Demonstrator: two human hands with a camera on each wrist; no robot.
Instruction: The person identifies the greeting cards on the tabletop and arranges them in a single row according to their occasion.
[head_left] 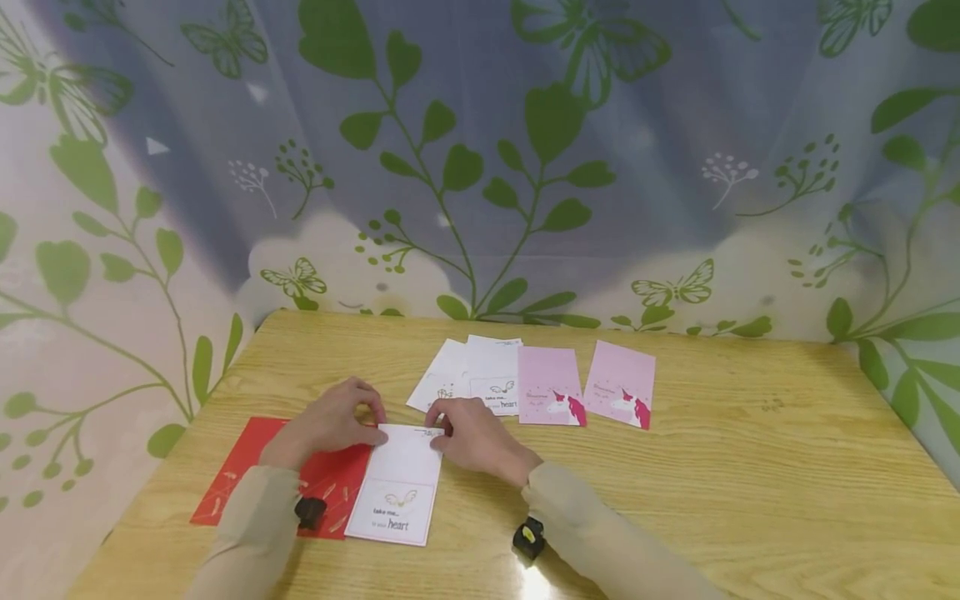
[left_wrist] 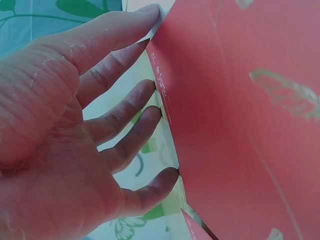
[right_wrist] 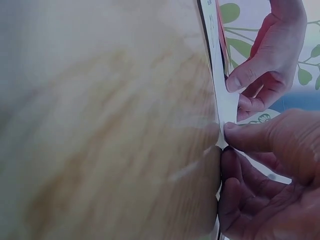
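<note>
A white greeting card (head_left: 390, 517) with gold wings and the words "take me... heart" lies near the front of the table. The left hand (head_left: 330, 425) pinches its upper left corner with thumb and forefinger. At the upper right corner, the right hand (head_left: 480, 437) pinches the same card between thumb and fingers. Red cards (head_left: 247, 467) with gold feather prints lie under the left forearm, partly covered by it and bordering the white card. In the left wrist view, the left hand's other fingertips (left_wrist: 155, 115) reach the edge of a red card (left_wrist: 220, 100).
Beyond the hands lie two white cards (head_left: 487, 354), one overlapping the other. Right of them are two pink unicorn cards (head_left: 547, 367), side by side. A leaf-patterned curtain (head_left: 480, 208) hangs at the back of the wooden table (head_left: 735, 500).
</note>
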